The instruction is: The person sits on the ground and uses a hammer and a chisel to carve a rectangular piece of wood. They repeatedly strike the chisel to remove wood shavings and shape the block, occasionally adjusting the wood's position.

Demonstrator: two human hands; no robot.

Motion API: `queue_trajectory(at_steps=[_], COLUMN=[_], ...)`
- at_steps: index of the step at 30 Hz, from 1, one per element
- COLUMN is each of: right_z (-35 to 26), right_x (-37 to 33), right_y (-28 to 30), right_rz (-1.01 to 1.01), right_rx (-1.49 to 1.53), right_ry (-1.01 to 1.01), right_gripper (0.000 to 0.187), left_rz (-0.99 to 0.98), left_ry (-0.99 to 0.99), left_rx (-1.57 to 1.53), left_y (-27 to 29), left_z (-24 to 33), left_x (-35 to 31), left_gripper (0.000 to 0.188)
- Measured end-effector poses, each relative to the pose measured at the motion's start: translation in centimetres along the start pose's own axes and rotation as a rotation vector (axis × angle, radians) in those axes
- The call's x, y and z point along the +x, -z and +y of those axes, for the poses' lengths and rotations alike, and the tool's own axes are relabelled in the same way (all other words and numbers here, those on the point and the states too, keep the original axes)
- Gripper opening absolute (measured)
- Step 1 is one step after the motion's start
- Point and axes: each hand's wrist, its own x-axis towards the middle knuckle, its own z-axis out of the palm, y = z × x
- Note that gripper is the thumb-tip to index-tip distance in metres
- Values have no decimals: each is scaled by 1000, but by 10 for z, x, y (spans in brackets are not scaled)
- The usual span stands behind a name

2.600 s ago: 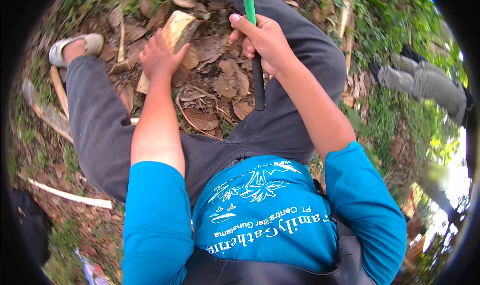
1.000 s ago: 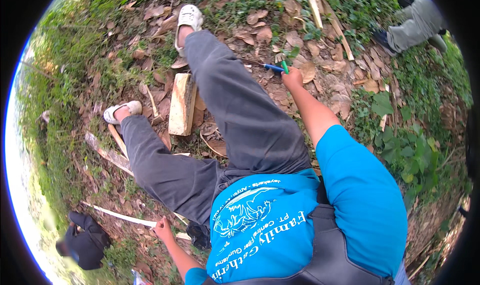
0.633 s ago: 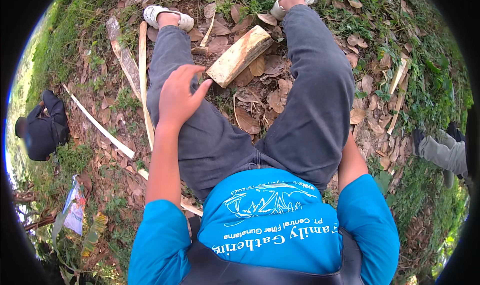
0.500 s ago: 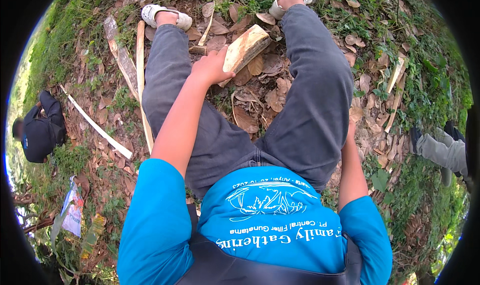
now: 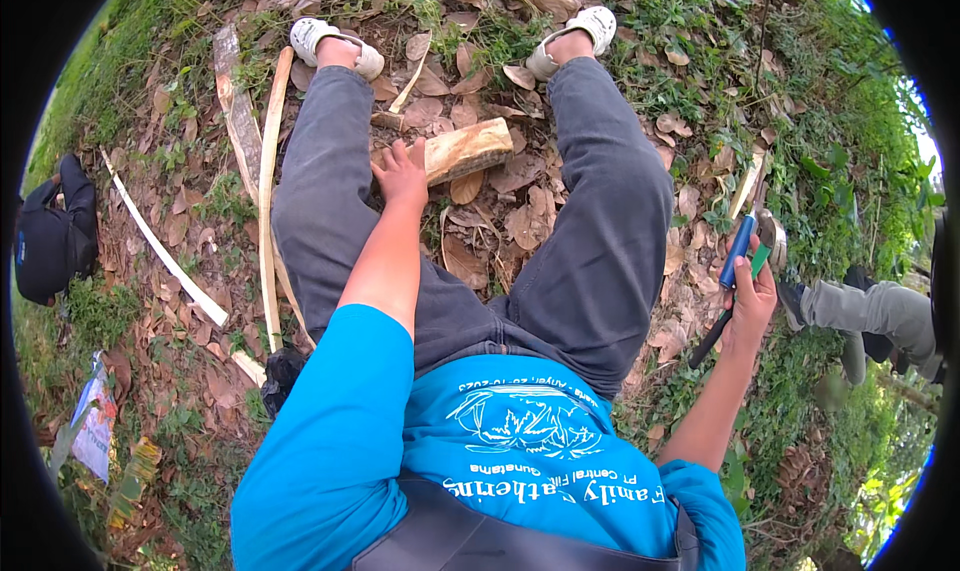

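One wood block (image 5: pixel 470 152) against our left hand (image 5: pixel 402 179), can't tell if fingers grip it; our right hand (image 5: pixel 752 311) has fingers around hammer (image 5: pixel 761 259).

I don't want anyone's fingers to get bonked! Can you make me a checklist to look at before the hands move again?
1. Hammer held: ok, right hand is around its handle.
2. Left hand off the wood block: not ok, it's on the left end.
3. Blue-handled tool gripped: cannot tell, it's right beside the right hand.
4. Shoes on both feet: ok.
5. Other person's grey trousers far enough from the hammer: cannot tell.
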Motion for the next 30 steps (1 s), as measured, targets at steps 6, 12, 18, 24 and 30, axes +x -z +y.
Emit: queue_trajectory(at_steps=[6, 12, 18, 24, 30], right_z=[-70, -87, -35, -38, -43], right_x=[18, 6, -33, -46, -24], right_y=[-44, -143, -179, -163, -152], right_rz=[-201, -500, -633, -565, -444], right_rx=[-204, 52, 267, 216, 236], right_ry=[198, 56, -232, -216, -155], right_gripper=[44, 45, 55, 51, 48], left_rz=[-113, -185, -210, -192, -438], left_ry=[-240, -311, -265, -53, 2], left_rx=[-189, -318, -261, -306, -183], left_y=[44, 37, 53, 49, 72], left_z=[-13, -21, -11, -8, 4], left_x=[2, 5, -14, -2, 24], left_gripper=[111, 98, 102, 85, 87])
